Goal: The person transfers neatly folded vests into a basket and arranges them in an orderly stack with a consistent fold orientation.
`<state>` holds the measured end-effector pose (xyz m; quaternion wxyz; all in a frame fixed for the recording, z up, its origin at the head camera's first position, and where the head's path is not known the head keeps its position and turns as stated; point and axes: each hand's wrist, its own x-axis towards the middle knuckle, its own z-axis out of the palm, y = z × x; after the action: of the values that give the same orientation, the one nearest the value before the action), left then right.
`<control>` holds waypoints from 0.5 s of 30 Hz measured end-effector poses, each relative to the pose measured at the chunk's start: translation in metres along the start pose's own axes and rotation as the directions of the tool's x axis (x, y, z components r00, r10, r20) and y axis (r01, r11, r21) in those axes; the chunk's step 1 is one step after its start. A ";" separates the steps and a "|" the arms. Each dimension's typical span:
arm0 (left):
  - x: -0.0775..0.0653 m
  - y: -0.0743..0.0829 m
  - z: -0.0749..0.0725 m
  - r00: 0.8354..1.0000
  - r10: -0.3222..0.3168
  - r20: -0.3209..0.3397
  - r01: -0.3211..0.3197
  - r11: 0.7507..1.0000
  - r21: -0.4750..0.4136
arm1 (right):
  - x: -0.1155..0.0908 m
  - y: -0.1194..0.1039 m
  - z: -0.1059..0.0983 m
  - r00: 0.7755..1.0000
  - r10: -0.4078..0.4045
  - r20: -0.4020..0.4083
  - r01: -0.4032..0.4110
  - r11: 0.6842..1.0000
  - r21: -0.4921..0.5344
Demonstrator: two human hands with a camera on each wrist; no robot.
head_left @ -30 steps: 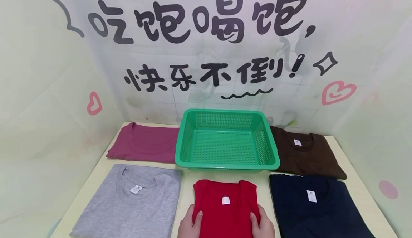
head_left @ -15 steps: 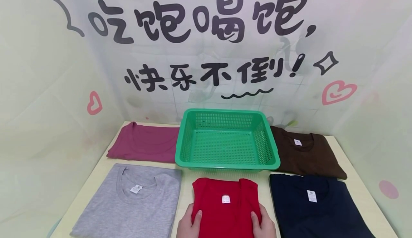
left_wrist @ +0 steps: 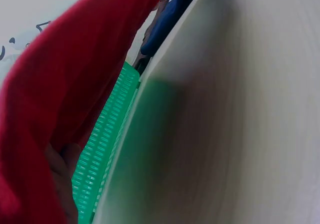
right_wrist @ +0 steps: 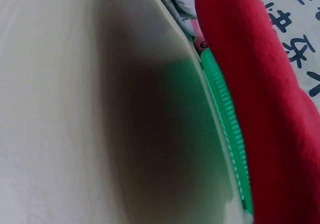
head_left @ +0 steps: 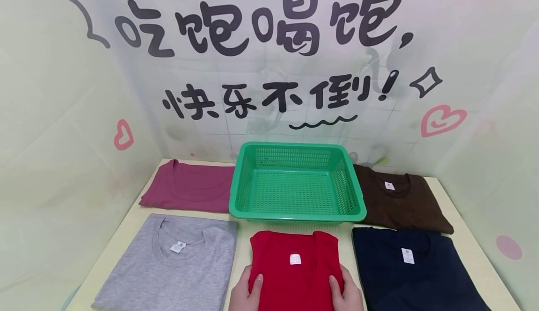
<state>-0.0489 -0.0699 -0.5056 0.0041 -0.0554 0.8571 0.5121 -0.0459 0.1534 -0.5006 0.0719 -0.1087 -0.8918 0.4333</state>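
Observation:
A folded red T-shirt (head_left: 296, 283) with a white neck label is at the front middle of the head view, collar toward the basket. My left hand (head_left: 247, 291) grips its left edge, thumb on top and fingers beneath. On the opposite edge, my right hand (head_left: 347, 291) holds it the same way. In the left wrist view, fingers (left_wrist: 61, 184) show under the red cloth (left_wrist: 65, 69), which hangs above the tabletop. The right wrist view also has the red cloth (right_wrist: 265, 99) raised over the table; it hides most of that hand.
Behind the red shirt stands an empty green plastic basket (head_left: 296, 218). Folded T-shirts flank it: mauve (head_left: 198, 189) and grey (head_left: 185, 273) on the left, brown (head_left: 408, 208) and navy (head_left: 417, 278) on the right. A printed backdrop (head_left: 269, 68) encloses the table.
The red T-shirt's collar edge has shifted slightly toward the basket and looks a little larger in the head view. Both hands have moved slightly apart with it.

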 end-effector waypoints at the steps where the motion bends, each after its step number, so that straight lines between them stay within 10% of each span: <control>1: 0.000 0.001 0.000 1.000 0.001 -0.002 -0.001 1.000 -0.005 | 0.000 -0.001 -0.001 1.000 0.006 0.005 -0.006 1.000 0.007; 15: -0.004 0.013 -0.006 0.998 0.053 -0.045 -0.054 0.998 -0.026 | -0.001 -0.012 -0.010 1.000 0.030 0.011 -0.030 0.999 0.018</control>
<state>-0.0457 -0.0688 -0.4913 -0.0294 -0.0441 0.8512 0.5222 -0.0444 0.1537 -0.4854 0.0618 -0.1190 -0.8863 0.4432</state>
